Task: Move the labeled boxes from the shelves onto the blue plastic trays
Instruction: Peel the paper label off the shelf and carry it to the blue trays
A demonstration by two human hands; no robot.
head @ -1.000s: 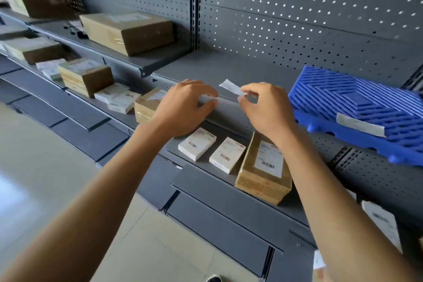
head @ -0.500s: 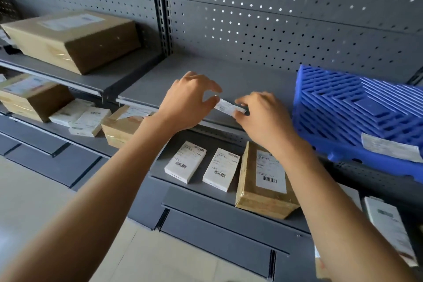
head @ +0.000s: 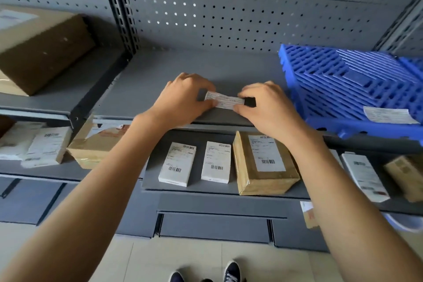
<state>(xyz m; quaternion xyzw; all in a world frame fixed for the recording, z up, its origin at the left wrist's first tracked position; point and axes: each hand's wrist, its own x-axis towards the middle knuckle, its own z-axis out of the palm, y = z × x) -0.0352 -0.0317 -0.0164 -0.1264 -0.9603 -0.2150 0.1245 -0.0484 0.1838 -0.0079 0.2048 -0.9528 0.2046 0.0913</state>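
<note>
Fingers of left hand [head: 183, 101] and right hand [head: 267, 107] pinch a paper label [head: 223, 100] against the shelf edge [head: 219, 119]; it may stick crooked. Labeled boxes [head: 265, 162] sit on the shelf below, off the blue tray [head: 343, 89].

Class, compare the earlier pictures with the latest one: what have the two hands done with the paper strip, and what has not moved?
Both hands, left hand and right hand, still pinching the label strip, brought it down from the air to lie flat along the shelf's front edge. The blue tray and the boxes below stayed put.
</note>
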